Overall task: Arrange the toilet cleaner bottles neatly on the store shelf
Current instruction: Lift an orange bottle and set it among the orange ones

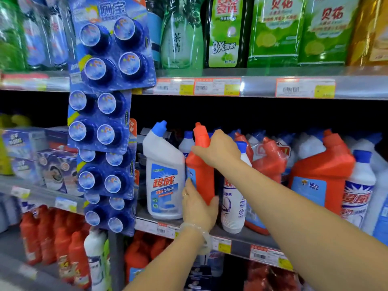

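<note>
An orange toilet cleaner bottle (pixel 201 171) stands upright on the middle shelf (pixel 241 234), right of a white bottle with a blue angled cap (pixel 164 177). My left hand (pixel 198 206) grips the orange bottle's lower body. Around its neck, just under the orange cap, curls my right hand (pixel 218 150). A white round bottle (pixel 233 204) stands close on its right, partly behind my right forearm. More orange bottles (pixel 323 171) and white bottles (pixel 359 185) crowd the shelf further right.
A hanging strip of blue toilet-block packs (pixel 105 127) covers the shelf upright at left. Green detergent pouches (pixel 277 30) fill the shelf above. Orange bottles (pixel 54 238) stand on the lower shelf, boxed goods (pixel 27 148) at left. Price tags (pixel 304 88) line the shelf edges.
</note>
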`<state>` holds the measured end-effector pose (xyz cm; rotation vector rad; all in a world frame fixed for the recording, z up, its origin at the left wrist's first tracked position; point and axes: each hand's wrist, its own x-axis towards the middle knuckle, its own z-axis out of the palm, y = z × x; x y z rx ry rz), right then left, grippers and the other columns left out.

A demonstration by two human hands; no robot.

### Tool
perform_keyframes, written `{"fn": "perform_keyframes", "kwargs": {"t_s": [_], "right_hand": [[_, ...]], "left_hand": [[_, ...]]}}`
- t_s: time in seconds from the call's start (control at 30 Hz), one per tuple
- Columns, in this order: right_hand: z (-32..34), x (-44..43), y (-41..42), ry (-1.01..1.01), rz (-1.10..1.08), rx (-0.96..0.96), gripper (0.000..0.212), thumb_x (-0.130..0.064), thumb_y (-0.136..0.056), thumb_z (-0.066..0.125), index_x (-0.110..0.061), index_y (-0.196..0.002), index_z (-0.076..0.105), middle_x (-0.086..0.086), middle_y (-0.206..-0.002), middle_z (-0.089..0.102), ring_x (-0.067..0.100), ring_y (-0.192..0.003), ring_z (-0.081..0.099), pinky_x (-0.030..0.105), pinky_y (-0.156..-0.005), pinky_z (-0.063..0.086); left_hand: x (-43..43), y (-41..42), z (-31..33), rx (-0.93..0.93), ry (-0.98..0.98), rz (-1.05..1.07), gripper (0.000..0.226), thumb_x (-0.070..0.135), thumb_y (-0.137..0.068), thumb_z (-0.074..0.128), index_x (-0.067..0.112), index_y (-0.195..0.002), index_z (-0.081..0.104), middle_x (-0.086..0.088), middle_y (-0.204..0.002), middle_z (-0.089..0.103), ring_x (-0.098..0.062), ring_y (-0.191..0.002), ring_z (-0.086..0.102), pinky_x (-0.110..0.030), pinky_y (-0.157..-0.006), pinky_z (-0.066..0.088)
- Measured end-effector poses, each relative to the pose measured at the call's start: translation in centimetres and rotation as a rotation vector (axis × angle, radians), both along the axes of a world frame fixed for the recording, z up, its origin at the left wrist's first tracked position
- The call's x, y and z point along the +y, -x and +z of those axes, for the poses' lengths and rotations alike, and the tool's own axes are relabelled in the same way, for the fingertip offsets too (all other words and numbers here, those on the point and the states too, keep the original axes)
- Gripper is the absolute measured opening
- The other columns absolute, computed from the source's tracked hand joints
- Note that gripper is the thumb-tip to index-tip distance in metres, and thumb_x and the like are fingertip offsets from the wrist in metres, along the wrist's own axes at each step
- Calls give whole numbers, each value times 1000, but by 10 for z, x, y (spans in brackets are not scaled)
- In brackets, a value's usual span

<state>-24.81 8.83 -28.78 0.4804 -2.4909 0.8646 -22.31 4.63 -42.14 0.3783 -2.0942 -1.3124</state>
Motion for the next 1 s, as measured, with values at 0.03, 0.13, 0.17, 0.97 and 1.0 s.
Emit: {"fn": "perform_keyframes", "kwargs": {"t_s": [0.03, 0.13, 0.17, 0.97, 1.0], "right_hand": [[2, -1, -1, -4, -5, -9, 56, -43, -78, 65, -3, -112, 47, 16, -121, 57, 33, -112, 55, 34, -76, 39], [4, -3, -4, -1, -4, -25, 56, -43, -79, 63, -3, -113, 47, 16, -123, 56, 33, -113, 55, 32, -75, 36], [5, -3, -5, 3, 0, -35, 55, -44, -79, 62, -3, -113, 47, 16, -123, 56, 33, -113, 55, 31, -74, 35], [-67, 30, 4, 457, 568, -583, 70, -30, -77, 73, -20, -133, 32, 1, -128, 56, 18, -115, 57, 41, -101, 47], [-73, 34, 4, 477, 582, -643, 73, -28, -75, 76, -19, -133, 33, -1, -127, 57, 17, -114, 58, 41, -100, 47]], "left_hand": [[0, 3, 4, 17, -25, 17, 89, 30, -76, 72, 6, -144, 19, -14, -144, 34, -28, -132, 35, -40, -110, 32], [3, 10, 19, -7, -76, 94, 95, 43, -69, 75, 10, -140, 23, -14, -135, 43, -32, -122, 47, -45, -99, 42], [2, 11, 21, -30, -68, 121, 90, 41, -69, 75, 10, -138, 25, -14, -131, 46, -33, -117, 50, -43, -95, 44], [-56, -17, 20, 238, -584, -369, 34, 5, -78, 69, 12, -110, 60, -9, -105, 71, -29, -95, 68, -47, -86, 53], [-56, -19, 20, 241, -607, -367, 35, 5, -79, 69, 11, -112, 57, -10, -105, 70, -30, -94, 68, -48, -86, 53]]}}
